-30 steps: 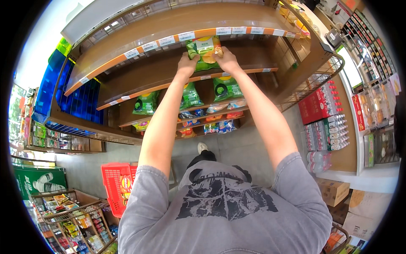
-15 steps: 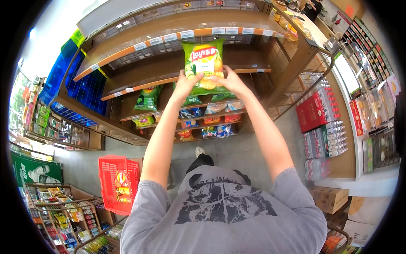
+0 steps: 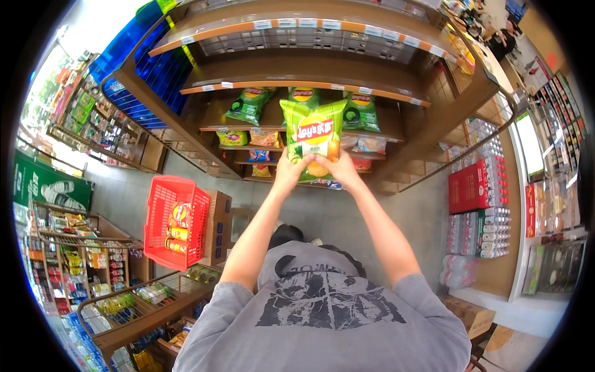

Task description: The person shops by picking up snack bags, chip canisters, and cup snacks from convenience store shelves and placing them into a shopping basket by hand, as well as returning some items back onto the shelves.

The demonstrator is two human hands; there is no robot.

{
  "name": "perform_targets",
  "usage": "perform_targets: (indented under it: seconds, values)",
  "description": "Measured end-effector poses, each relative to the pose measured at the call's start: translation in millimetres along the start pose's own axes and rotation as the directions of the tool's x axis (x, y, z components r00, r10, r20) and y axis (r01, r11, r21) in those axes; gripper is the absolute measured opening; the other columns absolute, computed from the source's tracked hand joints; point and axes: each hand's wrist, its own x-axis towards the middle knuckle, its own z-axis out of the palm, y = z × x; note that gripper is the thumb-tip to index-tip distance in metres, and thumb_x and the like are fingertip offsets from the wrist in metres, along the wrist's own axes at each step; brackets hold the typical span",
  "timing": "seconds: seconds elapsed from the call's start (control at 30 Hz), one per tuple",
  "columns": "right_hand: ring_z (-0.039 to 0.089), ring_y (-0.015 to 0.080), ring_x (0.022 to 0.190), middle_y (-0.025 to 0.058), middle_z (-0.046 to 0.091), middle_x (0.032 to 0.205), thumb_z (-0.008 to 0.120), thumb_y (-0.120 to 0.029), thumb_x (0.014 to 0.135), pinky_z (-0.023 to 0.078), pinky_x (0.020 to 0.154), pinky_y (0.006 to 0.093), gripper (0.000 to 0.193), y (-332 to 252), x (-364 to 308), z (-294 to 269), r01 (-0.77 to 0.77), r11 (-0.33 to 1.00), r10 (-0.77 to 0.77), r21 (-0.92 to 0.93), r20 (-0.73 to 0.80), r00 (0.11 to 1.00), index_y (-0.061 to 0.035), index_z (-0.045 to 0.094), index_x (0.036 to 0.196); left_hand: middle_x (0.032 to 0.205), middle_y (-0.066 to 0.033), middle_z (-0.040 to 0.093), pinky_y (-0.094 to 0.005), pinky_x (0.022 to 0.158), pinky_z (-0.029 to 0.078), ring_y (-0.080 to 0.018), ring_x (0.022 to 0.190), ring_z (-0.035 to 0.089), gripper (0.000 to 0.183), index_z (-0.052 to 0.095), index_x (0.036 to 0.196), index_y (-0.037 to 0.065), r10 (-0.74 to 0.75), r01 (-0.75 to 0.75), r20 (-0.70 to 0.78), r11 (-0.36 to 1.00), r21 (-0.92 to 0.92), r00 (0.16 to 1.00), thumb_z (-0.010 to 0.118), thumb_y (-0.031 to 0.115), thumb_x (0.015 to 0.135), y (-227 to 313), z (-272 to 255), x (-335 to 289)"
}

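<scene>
A green and yellow bag of chips [image 3: 315, 127] is held upright in front of me, between both hands. My left hand [image 3: 291, 169] grips its lower left corner, while my right hand [image 3: 340, 168] closes on the lower right one; the thumbs press the front near each other. Behind the bag stands a brown shelf rack [image 3: 310, 65]. Several dark green chip bags, among them one at the left [image 3: 248, 105] and one at the right [image 3: 362, 111], stand on a middle shelf. The held bag hides part of these and of the packets on the lower shelves.
A red basket [image 3: 158, 214] with snack packs in it rests on a cardboard box [image 3: 218, 217] at my left. Low display racks [image 3: 118, 335] stand at the lower left. Bottle packs [image 3: 474, 232] and a red carton [image 3: 468, 187] line the right side, below a counter.
My hands and the chip bag have come lower and nearer to me, still gripped by both hands. My view has shifted, so the rack appears further right and more of its middle shelf shows.
</scene>
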Motion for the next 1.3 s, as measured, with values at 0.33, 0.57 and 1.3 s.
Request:
perform_targets:
  seconds: [0.33,0.57,1.3]
  values:
    - [0.065,0.0204,0.109,0.0116,0.068,0.119,0.074,-0.028,0.089,0.049,0.095,0.0348,0.049,22,-20,151,-0.005,0.988,0.048,-0.153,0.28,0.959,-0.0029,0.056,0.127,0.112,-0.0138,0.068,-0.0331,0.09,0.051,-0.0191,0.101,0.066,0.063,0.052,0.123,0.0,-0.138,0.201,-0.513,0.977,0.07,0.848,0.083,0.032,0.079,-23,-114,-102]
    - [0.066,0.0254,0.11,0.016,0.069,0.117,0.071,-0.033,0.089,0.05,0.094,0.0371,0.052,41,-5,277,0.038,0.983,0.059,-0.178,0.51,0.858,-0.0024,0.057,0.127,0.115,-0.014,0.066,-0.0335,0.091,0.05,-0.0196,0.105,0.064,0.06,0.053,0.124,0.0,-0.19,0.278,-0.672,0.96,0.025,0.716,0.08,0.032,0.081,-19,-221,-144]
    - [0.065,0.0187,0.109,0.0116,0.069,0.119,0.082,-0.041,0.079,0.049,0.096,0.0338,0.068,45,23,534,0.041,0.949,0.241,-0.311,0.807,0.538,-0.0019,0.058,0.129,0.12,-0.0105,0.064,-0.0322,0.093,0.05,-0.0177,0.107,0.062,0.055,0.05,0.129,-0.001,-0.2,-0.052,-0.871,0.967,-0.249,0.449,0.077,0.021,0.087,-18,-413,-215]
